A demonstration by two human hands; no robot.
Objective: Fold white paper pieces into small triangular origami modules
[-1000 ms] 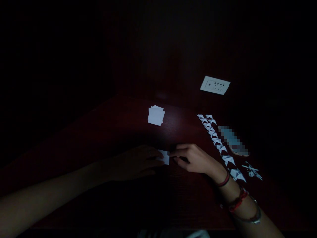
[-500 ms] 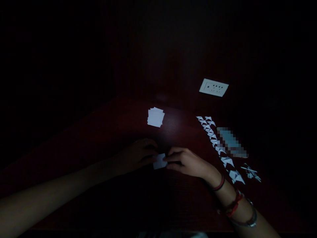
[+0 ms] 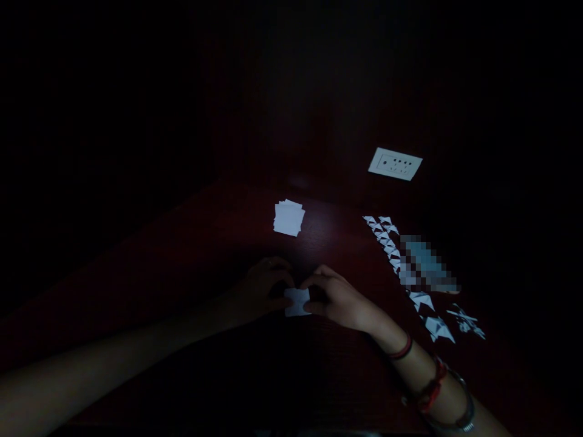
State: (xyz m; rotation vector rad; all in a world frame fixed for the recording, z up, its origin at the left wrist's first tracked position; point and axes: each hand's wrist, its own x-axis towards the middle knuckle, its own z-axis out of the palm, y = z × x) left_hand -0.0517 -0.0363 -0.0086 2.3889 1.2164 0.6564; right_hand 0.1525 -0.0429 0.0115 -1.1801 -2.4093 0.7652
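Fingertips of the left hand [image 3: 262, 290] and the right hand [image 3: 339, 297] are curled shut in a pinch on opposite edges of a small white paper [image 3: 297, 301]. It sits low over the middle of the dark red tabletop [image 3: 204, 243]; whether it rests on the wood I cannot tell. Red bracelets [image 3: 428, 385] circle the right wrist. Toward the far edge lies a stack of white squares [image 3: 288, 218]. Along the right edge runs a row of folded paper pieces [image 3: 387, 241]. Beyond it, a white socket plate [image 3: 395, 164] sits on the wall.
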